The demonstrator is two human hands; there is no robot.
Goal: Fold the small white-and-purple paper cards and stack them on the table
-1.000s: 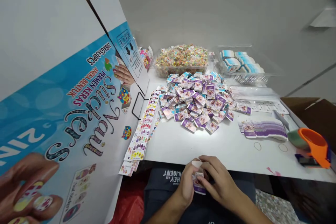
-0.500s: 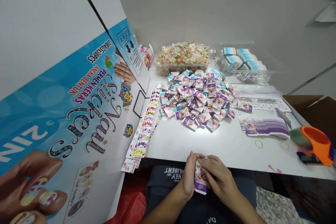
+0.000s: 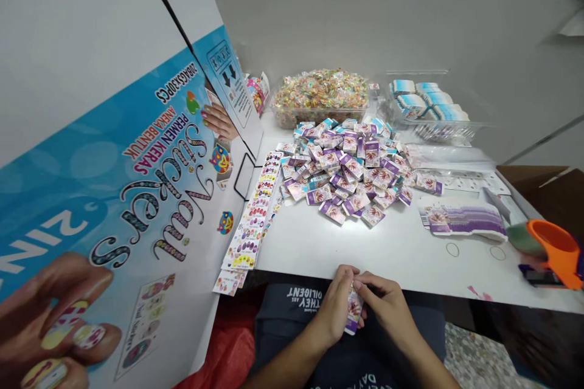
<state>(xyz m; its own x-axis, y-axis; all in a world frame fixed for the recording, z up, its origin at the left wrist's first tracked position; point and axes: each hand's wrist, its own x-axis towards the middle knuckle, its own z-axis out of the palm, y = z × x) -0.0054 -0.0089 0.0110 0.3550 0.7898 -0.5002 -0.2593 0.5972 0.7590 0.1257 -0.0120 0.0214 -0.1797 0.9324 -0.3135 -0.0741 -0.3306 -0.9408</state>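
Observation:
Over my lap, at the table's front edge, my left hand (image 3: 335, 310) is wrapped round a small purple and white box (image 3: 353, 310). My right hand (image 3: 383, 301) pinches the same box near its upper end from the right. The box is held tilted, its purple end pointing down, and its upper end is partly hidden by the fingers. Beyond my hands a large pile of similar small boxes (image 3: 351, 167) lies on the white table (image 3: 310, 246). A fanned stack of flat purple cards (image 3: 468, 219) lies to the right.
A big Nail Stickers carton (image 3: 150, 134) stands at the left, beside sticker strips (image 3: 255, 213). Behind the pile are a tub of wrapped candies (image 3: 322, 94) and a clear tray of blue and white packs (image 3: 429, 100). An orange tape dispenser (image 3: 554, 249) sits at the right edge.
The box in my hands has turned slightly, and my left fingers now cover more of it. My right hand has shifted to its upper end. The head view has moved a little.

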